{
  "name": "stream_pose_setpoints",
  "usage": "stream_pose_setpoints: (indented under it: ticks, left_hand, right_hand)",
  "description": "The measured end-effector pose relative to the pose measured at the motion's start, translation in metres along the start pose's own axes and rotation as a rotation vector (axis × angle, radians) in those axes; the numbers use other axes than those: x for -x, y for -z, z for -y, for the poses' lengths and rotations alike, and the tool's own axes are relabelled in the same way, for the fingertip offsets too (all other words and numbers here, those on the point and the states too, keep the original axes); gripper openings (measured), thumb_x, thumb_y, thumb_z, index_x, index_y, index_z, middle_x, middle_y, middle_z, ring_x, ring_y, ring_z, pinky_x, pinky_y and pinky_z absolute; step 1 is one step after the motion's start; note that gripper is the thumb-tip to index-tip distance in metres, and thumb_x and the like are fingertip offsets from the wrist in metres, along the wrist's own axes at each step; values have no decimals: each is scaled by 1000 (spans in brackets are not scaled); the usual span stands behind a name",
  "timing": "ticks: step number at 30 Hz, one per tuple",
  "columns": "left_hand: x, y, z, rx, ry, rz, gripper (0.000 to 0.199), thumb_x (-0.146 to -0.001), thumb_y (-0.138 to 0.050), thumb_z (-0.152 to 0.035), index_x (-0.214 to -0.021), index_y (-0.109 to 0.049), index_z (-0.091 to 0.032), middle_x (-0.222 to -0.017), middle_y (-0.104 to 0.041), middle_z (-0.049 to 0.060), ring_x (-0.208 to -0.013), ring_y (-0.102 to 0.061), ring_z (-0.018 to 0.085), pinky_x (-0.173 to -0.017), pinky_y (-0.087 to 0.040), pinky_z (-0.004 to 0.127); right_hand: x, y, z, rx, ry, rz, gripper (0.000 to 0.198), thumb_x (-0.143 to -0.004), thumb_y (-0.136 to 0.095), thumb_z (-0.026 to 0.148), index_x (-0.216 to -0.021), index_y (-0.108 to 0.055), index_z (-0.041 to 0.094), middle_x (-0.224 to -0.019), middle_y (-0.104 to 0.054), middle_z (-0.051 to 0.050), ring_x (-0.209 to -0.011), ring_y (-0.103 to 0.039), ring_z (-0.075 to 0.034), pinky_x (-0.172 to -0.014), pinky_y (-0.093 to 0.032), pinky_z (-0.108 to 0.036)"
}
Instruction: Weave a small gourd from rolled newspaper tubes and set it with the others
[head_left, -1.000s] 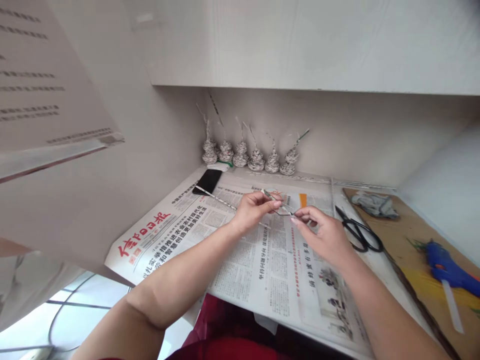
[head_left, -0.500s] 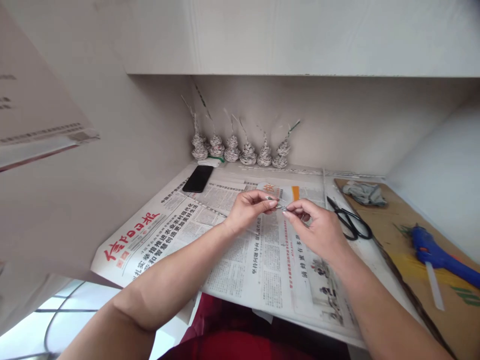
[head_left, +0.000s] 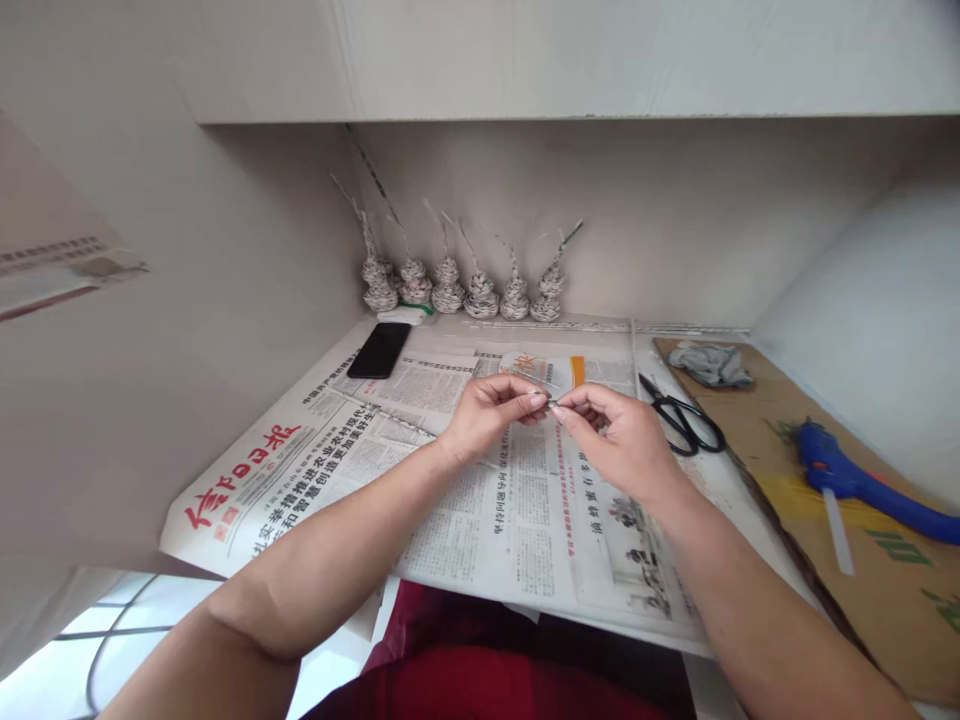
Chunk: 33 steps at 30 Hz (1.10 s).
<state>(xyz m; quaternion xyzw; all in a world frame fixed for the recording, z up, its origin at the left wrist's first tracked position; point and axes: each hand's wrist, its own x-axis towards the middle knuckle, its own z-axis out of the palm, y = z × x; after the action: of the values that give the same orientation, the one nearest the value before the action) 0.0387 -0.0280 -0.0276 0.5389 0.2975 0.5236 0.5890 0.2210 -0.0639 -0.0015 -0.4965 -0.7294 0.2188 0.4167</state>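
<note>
Above the newspaper (head_left: 457, 510), my left hand (head_left: 499, 408) and my right hand (head_left: 611, 430) meet with thumbs and fingertips pinched. Between them is a thin paper strip (head_left: 553, 403), dark and pale in patches and mostly hidden by the fingers. Fine pale ends stick up just behind the fingertips. From near my left wrist a long rolled-paper stick (head_left: 390, 418) runs off to the left over the newspaper. Just right of my right hand lie black-handled scissors (head_left: 684, 420).
Several gourd-shaped woven paper pieces (head_left: 481, 297) stand along the back wall. A black phone (head_left: 379, 350) lies at the left. On the right, cardboard (head_left: 780, 480) carries a crumpled grey cloth (head_left: 711, 364) and a blue glue gun (head_left: 847, 470). A shelf panel (head_left: 525, 60) hangs overhead.
The fingertips of my two hands have come closer together on the strip. The whole view has shifted slightly, so the things appear a little farther left and higher.
</note>
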Motion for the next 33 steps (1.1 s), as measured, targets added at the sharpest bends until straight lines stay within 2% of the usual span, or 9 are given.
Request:
stream_pose_setpoints:
  ticks: [6,11,15,17,21,24,27,30,33]
  left_hand:
    - [-2,2,2,22,40,-38,36,-69,-85,-43,-82,-70,-12,-71,-73,4,-65,-67,12,-64,-55,24]
    - [-13,14,3,119,46,-228,41,-65,-87,-42,-82,-64,-13,-72,-72,3,-62,-67,11,-60,-55,21]
    - [-19,21,2,217,56,-347,34,-70,-84,-35,-82,-61,-14,-70,-70,2,-58,-66,10,-57,-55,20]
    - [-19,21,2,249,68,-345,32,-72,-83,-33,-83,-61,-14,-69,-69,1,-58,-66,10,-56,-55,19]
    - [-17,19,4,254,102,-234,34,-67,-87,-32,-83,-62,-14,-68,-69,1,-58,-65,10,-56,-55,19]
    - [-19,21,3,276,97,-257,32,-65,-88,-26,-79,-62,-13,-66,-68,0,-58,-65,10,-55,-55,18]
    - [-23,27,-2,341,95,-379,23,-72,-83,-18,-79,-62,-13,-63,-66,0,-56,-64,9,-53,-54,16]
    - [-27,31,-7,401,119,-450,14,-81,-74,-11,-77,-61,-13,-61,-65,0,-55,-63,9,-51,-52,15]
    - [-28,32,-8,428,148,-459,13,-84,-70,-10,-77,-60,-13,-60,-64,2,-54,-62,9,-50,-51,14]
  right_hand:
    - [0,3,-3,100,4,-8,11,-87,-66,34,-89,-71,24,-74,-73,1,-61,-62,-14,-62,-47,-27]
    - [-4,14,-10,161,-48,-23,14,-85,-68,32,-97,-71,26,-81,-76,0,-64,-65,-15,-63,-47,-28]
    - [-5,20,-12,145,-55,-23,11,-86,-65,32,-91,-71,24,-80,-76,0,-64,-67,-16,-60,-46,-27]
    - [-4,19,-12,172,-43,-42,10,-86,-65,33,-86,-70,24,-77,-75,0,-60,-65,-15,-58,-44,-27]
    - [-2,9,-11,231,3,-39,11,-86,-66,34,-81,-70,24,-68,-71,3,-55,-59,-13,-56,-40,-27]
    - [-4,9,-12,77,-18,-54,16,-85,-69,40,-88,-72,24,-75,-73,1,-61,-61,-15,-58,-43,-26]
    - [-10,19,-14,-146,-73,-255,28,-86,-67,48,-84,-71,21,-76,-73,-3,-65,-63,-16,-61,-48,-27]
    - [-16,31,-17,-269,-113,-429,31,-87,-64,48,-77,-68,20,-71,-70,-3,-59,-58,-14,-60,-49,-28]
    - [-19,34,-21,-278,-154,-379,20,-86,-64,38,-87,-71,19,-74,-70,-2,-59,-58,-13,-61,-50,-29]
